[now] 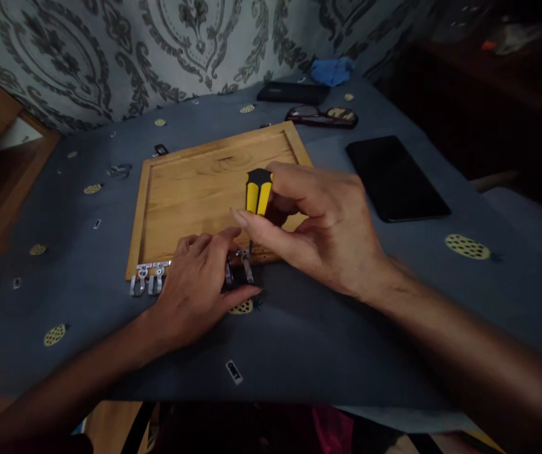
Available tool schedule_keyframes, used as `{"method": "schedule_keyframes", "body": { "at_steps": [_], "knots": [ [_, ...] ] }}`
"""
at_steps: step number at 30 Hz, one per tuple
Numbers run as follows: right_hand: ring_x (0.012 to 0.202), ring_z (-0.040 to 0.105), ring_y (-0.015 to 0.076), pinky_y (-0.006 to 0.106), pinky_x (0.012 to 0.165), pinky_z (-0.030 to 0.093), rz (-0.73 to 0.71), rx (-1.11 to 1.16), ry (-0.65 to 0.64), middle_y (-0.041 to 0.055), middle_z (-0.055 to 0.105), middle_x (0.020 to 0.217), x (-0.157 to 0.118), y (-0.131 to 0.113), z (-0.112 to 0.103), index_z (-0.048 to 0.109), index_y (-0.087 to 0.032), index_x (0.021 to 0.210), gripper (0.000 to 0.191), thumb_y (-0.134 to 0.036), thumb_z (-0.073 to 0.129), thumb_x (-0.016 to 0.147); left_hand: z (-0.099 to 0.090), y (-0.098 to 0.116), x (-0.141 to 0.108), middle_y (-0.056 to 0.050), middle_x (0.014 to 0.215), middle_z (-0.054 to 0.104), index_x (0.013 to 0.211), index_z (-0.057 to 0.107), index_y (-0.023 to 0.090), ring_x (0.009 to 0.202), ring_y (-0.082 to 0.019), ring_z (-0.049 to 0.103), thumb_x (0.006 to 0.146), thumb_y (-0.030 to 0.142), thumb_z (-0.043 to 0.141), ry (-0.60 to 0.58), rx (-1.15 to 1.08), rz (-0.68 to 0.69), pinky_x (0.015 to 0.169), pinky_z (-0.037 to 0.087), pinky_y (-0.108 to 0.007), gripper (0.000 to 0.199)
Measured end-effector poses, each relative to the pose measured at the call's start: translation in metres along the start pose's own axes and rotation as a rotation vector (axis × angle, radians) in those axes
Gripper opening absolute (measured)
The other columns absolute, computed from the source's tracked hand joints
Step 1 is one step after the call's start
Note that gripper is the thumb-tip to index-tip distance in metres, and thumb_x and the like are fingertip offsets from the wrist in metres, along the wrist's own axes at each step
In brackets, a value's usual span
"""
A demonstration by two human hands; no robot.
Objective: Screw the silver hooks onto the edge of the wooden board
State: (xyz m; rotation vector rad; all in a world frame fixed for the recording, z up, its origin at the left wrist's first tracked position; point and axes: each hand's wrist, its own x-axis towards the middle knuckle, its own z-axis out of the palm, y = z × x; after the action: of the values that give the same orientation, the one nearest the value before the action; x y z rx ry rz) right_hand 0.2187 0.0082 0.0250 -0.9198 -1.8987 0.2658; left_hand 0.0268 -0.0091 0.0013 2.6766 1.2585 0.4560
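A shallow wooden board with a raised rim lies on the cloth-covered table, with metal hooks along its near edge. My left hand is closed over that edge, fingers on the board and thumb in front, covering the middle of the row. Between thumb and forefinger another metal hook shows. My right hand grips a screwdriver with a yellow and black handle. Its thin shaft points down at the hook near the board's front edge; the tip's exact contact is hard to see.
A black tablet lies to the right. Behind the board are glasses, a dark case and a blue cloth. Loose metal pieces and a small black item lie left of it. A patterned curtain hangs behind.
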Motion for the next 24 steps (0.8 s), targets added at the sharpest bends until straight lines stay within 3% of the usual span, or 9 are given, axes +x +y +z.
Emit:
{"method": "schedule_keyframes", "body": {
  "at_steps": [16, 24],
  "knots": [
    [0.059, 0.054, 0.0079, 0.023, 0.058, 0.046, -0.001, -0.113, 0.022, -0.0049, 0.053, 0.067, -0.0003, -0.0026, -0.0005, 0.047, -0.02, 0.073, 0.027, -0.03, 0.064, 0.091, -0.0012, -0.0006, -0.0013, -0.009, 0.115, 0.067, 0.118, 0.051, 0.019, 0.108, -0.029, 0.062, 0.081, 0.039, 0.075, 0.01, -0.028, -0.008, 0.091, 0.047, -0.045, 0.048],
    [0.057, 0.051, 0.0093, 0.025, 0.057, 0.047, 0.011, -0.12, 0.024, -0.0033, 0.052, 0.065, -0.0003, -0.0034, -0.0001, 0.051, -0.02, 0.072, 0.026, -0.031, 0.063, 0.092, -0.0018, -0.0035, -0.0032, -0.009, 0.115, 0.069, 0.128, 0.044, 0.018, 0.106, -0.03, 0.064, 0.077, 0.043, 0.078, 0.01, -0.069, -0.024, 0.087, 0.047, -0.044, 0.066]
  ]
}}
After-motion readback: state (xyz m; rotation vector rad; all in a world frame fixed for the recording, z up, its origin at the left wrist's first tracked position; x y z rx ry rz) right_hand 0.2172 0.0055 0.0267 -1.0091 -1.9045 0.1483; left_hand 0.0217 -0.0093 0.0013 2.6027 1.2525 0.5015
